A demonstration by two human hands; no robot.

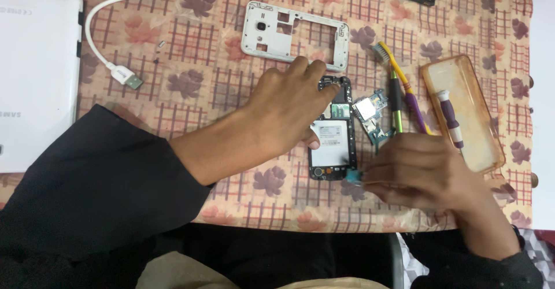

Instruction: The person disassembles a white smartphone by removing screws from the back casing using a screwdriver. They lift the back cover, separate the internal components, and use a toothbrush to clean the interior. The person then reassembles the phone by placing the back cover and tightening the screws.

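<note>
Looking steeply down from head height onto the tabletop [173, 92], facing away from the wearer's body, at close working range. Taking in both forearms and the table's near edge along the bottom. Sharing nothing: only one view.

A table [173, 92] spread with a checked, leaf-patterned cloth in beige and maroon; evenly lit.

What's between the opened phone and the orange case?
Head view: a small circuit board, green-handled tool and toothbrush lie between opened phone and orange case.
</note>
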